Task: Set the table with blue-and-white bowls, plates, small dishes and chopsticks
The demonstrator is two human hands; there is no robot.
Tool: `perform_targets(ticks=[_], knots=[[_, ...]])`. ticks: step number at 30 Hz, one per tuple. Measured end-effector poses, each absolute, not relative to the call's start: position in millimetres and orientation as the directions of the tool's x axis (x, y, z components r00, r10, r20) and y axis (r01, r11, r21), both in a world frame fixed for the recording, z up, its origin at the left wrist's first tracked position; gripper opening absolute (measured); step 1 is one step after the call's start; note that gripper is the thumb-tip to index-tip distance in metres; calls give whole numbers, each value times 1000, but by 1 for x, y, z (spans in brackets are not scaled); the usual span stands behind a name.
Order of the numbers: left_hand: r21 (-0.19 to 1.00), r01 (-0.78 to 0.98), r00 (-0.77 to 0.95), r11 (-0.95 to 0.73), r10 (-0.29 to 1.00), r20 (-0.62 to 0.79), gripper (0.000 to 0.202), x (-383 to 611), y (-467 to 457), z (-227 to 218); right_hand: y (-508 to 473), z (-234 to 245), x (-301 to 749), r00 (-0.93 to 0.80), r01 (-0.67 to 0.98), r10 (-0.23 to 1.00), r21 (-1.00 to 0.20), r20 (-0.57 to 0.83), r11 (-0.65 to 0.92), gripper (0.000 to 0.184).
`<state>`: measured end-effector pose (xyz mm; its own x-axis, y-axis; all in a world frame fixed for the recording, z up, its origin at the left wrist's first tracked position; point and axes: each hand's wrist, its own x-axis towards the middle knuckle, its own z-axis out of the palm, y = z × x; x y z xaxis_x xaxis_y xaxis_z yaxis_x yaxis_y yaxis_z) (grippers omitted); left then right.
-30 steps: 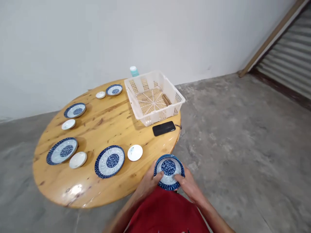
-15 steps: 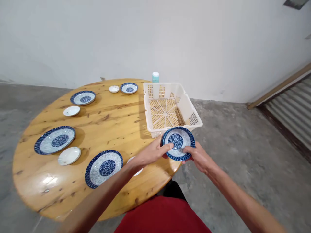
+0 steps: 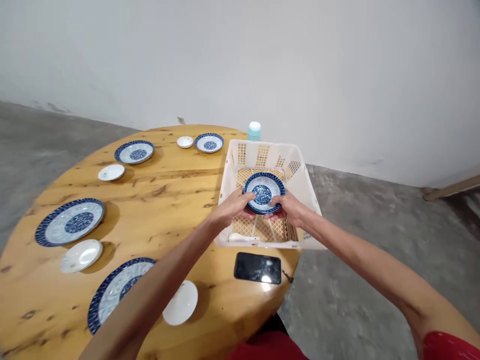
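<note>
Both hands hold one blue-patterned dish over the white basket.

Counts, left to right on the round table (image 3: 176,195): four blue-rimmed plates — 9 o'clock (image 3: 69,222), 7 o'clock (image 3: 114,289), 11 o'clock (image 3: 134,151), 12 o'clock (image 3: 209,143); four plain white saucers (image 3: 81,255), (image 3: 111,172), (image 3: 180,302), (image 3: 185,141); one black phone (image 3: 257,267) at 5 o'clock. Held dish (image 3: 264,192): round, no long axis, face up, roughly level, above the basket (image 3: 300,177) at 2 o'clock. Left hand (image 3: 234,207) clasps its near-left rim; right hand (image 3: 288,209) clasps its near-right rim. One teal bottle (image 3: 254,130) behind the basket.
</note>
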<state>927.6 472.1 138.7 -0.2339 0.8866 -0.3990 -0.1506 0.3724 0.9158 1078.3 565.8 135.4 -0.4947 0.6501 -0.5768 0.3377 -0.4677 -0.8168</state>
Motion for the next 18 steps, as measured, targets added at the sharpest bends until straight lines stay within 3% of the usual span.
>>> perform_targets(ticks=[6, 18], knots=[[819, -190, -362, 541, 737, -570, 24, 909, 554, 96, 648, 93, 1043, -507, 388, 576, -766, -641, -512, 14], [754, -482, -526, 446, 541, -656, 32, 865, 660, 31, 755, 34, 965, -541, 436, 496, -731, -679, -526, 24]])
